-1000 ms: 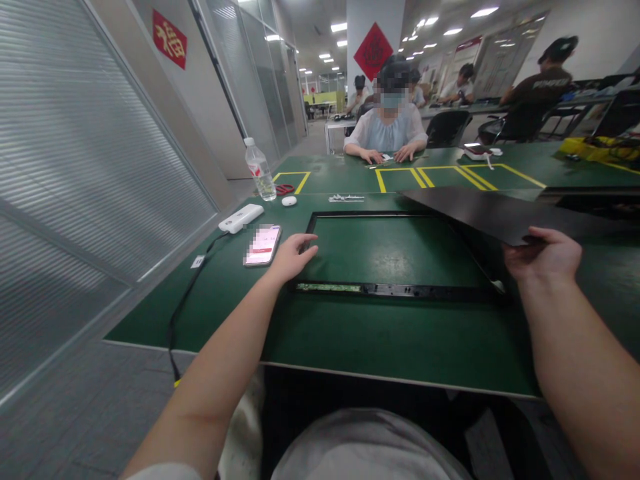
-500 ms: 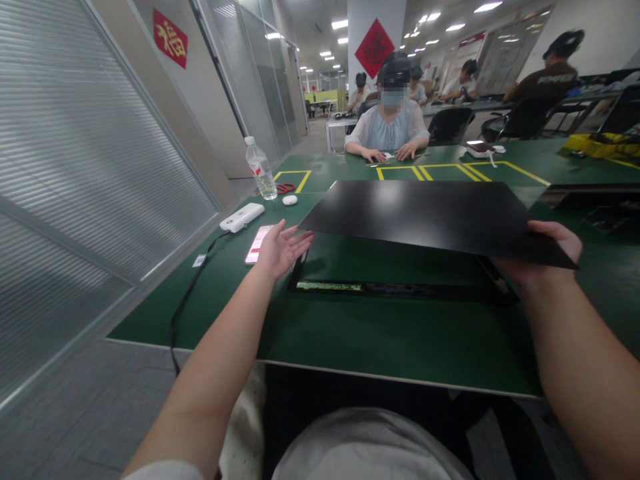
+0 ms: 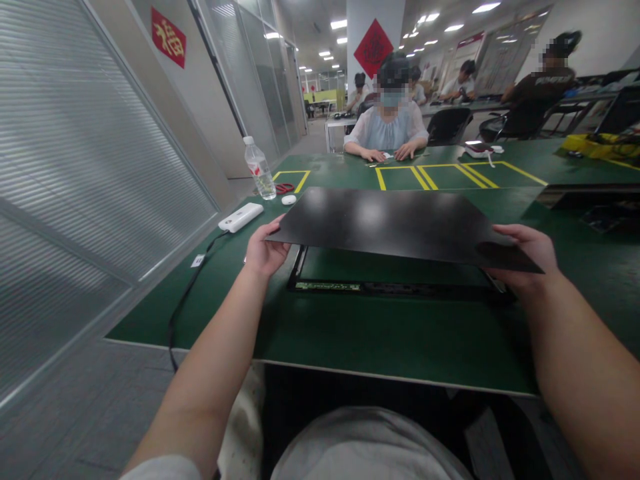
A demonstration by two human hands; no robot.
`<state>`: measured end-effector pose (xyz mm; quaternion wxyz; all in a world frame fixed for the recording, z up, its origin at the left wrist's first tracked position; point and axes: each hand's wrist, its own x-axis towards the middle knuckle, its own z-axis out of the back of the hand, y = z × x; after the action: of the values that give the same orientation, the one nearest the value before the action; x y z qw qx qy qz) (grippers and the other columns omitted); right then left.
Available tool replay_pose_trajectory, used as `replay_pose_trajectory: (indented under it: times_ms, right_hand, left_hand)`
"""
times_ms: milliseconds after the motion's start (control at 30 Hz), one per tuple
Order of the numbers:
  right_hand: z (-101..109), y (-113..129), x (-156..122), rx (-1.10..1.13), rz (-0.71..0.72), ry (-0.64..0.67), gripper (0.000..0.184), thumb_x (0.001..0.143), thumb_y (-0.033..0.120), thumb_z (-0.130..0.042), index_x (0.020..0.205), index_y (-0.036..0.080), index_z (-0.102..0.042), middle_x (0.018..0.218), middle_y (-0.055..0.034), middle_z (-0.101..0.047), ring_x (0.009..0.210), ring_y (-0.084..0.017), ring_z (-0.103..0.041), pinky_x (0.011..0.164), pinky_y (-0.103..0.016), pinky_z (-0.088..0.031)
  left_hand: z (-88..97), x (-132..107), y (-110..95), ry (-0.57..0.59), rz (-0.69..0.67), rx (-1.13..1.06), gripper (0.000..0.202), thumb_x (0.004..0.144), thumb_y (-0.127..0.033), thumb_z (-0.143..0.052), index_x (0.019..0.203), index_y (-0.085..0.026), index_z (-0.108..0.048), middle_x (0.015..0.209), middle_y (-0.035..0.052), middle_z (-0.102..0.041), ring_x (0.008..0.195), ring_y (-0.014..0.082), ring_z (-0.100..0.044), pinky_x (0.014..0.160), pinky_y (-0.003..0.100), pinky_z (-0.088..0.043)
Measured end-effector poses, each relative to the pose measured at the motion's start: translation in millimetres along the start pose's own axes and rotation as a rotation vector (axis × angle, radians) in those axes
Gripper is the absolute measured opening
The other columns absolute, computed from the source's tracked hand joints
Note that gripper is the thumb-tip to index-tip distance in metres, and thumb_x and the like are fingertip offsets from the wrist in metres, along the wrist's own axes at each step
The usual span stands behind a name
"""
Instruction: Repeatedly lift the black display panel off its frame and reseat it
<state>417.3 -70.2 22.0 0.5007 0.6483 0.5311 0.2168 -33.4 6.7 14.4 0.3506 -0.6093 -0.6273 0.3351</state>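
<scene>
A thin, glossy black rectangular panel [image 3: 395,223] is held up between my two hands, tilted slightly down to the right. My left hand [image 3: 266,250] grips its left near corner, thumb on top and fingers underneath. At the right end, my right hand [image 3: 533,253] pinches the edge, its thumb above and the other fingers below. Beneath the panel, a black rectangular frame [image 3: 415,291] lies on the green table [image 3: 380,340]. A green circuit strip [image 3: 327,287] shows along the frame's near side; the panel hides its far part.
Left of the panel are a water bottle [image 3: 260,170], red-handled scissors [image 3: 285,189], a small white case [image 3: 289,200] and a white power bank [image 3: 241,218] with a black cable [image 3: 193,290]. Across the table sits a person [image 3: 387,127]. Dark equipment [image 3: 600,207] is at right.
My left hand, open beside the panel before, has closed on its left corner. The panel has shifted left and slightly lower, with my right hand moving along with it.
</scene>
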Motion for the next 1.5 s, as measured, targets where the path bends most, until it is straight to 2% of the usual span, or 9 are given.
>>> replay_pose_trajectory:
  times_ms: [67, 200, 333, 467, 633, 800, 967, 1167, 1500]
  right_hand:
    - [2, 2, -1, -0.063, -0.081, 0.014, 0.018, 0.067, 0.022, -0.060, 0.084, 0.020, -0.065, 0.067, -0.0052, -0.067, 0.053, -0.021, -0.061, 0.051, -0.037, -0.056]
    - [11, 2, 8, -0.095, -0.178, 0.091, 0.031, 0.072, 0.026, -0.054, 0.098, 0.015, -0.068, 0.078, -0.0119, -0.071, 0.061, -0.024, -0.066, 0.055, -0.039, -0.058]
    - [16, -1, 20, -0.119, -0.110, 0.003, 0.038, 0.072, 0.021, -0.056, 0.107, 0.010, -0.065, 0.085, -0.0167, -0.071, 0.070, -0.022, -0.069, 0.058, -0.031, -0.058]
    - [12, -3, 19, -0.242, -0.056, -0.122, 0.038, 0.076, 0.022, -0.054, 0.113, 0.015, -0.063, 0.084, -0.0175, -0.072, 0.076, -0.024, -0.070, 0.056, -0.030, -0.056]
    - [8, -5, 13, -0.471, 0.052, -0.220, 0.047, 0.081, 0.024, -0.056, 0.128, 0.023, -0.062, 0.072, -0.0075, -0.072, 0.054, -0.014, -0.057, 0.043, -0.020, -0.040]
    - [10, -10, 17, -0.563, 0.135, -0.256, 0.047, 0.084, 0.028, -0.056, 0.130, 0.021, -0.062, 0.068, -0.0072, -0.071, 0.045, -0.010, -0.045, 0.041, -0.019, -0.028]
    - [11, -13, 20, -0.560, 0.142, -0.267, 0.045, 0.086, 0.034, -0.056, 0.127, 0.017, -0.061, 0.067, -0.0085, -0.070, 0.046, -0.011, -0.045, 0.041, -0.019, -0.028]
    - [14, -14, 22, -0.570, 0.160, -0.297, 0.045, 0.086, 0.033, -0.055, 0.126, 0.016, -0.063, 0.066, -0.0080, -0.069, 0.047, -0.010, -0.043, 0.041, -0.018, -0.027]
    - [19, -16, 28, -0.640, 0.167, -0.352, 0.051, 0.085, 0.036, -0.057, 0.130, 0.015, -0.064, 0.074, -0.0119, -0.071, 0.049, -0.010, -0.043, 0.045, -0.021, -0.030]
  left_hand:
    - [0.5, 0, 0, 0.001, -0.014, -0.008, 0.044, 0.077, -0.014, -0.056, 0.118, -0.016, -0.072, 0.085, 0.0030, -0.077, 0.068, 0.0140, -0.071, 0.059, 0.021, -0.058]
    - [-2.3, -1, -2, -0.007, -0.044, -0.019, 0.038, 0.075, -0.013, -0.058, 0.109, -0.016, -0.074, 0.084, 0.0023, -0.076, 0.067, 0.0132, -0.070, 0.058, 0.019, -0.056]
    - [-3.1, -2, -2, -0.027, -0.067, 0.027, 0.036, 0.075, -0.014, -0.057, 0.106, -0.017, -0.075, 0.090, 0.0026, -0.077, 0.074, 0.0144, -0.071, 0.062, 0.020, -0.057]
    - [-1.0, -1, 0, 0.023, -0.056, 0.061, 0.039, 0.072, -0.014, -0.061, 0.107, -0.017, -0.076, 0.093, 0.0019, -0.077, 0.076, 0.0140, -0.071, 0.065, 0.020, -0.057]
    - [-1.6, -2, 3, 0.121, -0.036, 0.105, 0.040, 0.067, -0.015, -0.065, 0.105, -0.016, -0.077, 0.095, 0.0018, -0.078, 0.074, 0.0129, -0.069, 0.063, 0.019, -0.056]
    - [-0.8, -1, 5, 0.147, -0.031, 0.110, 0.043, 0.063, -0.015, -0.069, 0.105, -0.016, -0.077, 0.095, 0.0009, -0.078, 0.072, 0.0119, -0.067, 0.060, 0.017, -0.054]
    - [1.9, 2, 7, 0.149, -0.033, 0.151, 0.047, 0.062, -0.016, -0.071, 0.109, -0.016, -0.077, 0.100, 0.0028, -0.079, 0.075, 0.0139, -0.068, 0.061, 0.020, -0.054]
    - [3.0, 3, 11, 0.121, -0.026, 0.192, 0.048, 0.060, -0.014, -0.072, 0.108, -0.015, -0.077, 0.094, 0.0039, -0.078, 0.073, 0.0149, -0.067, 0.061, 0.021, -0.054]
    - [1.8, 3, 17, 0.089, 0.000, 0.235, 0.054, 0.057, -0.013, -0.073, 0.111, -0.012, -0.075, 0.095, 0.0062, -0.077, 0.073, 0.0152, -0.067, 0.061, 0.022, -0.053]
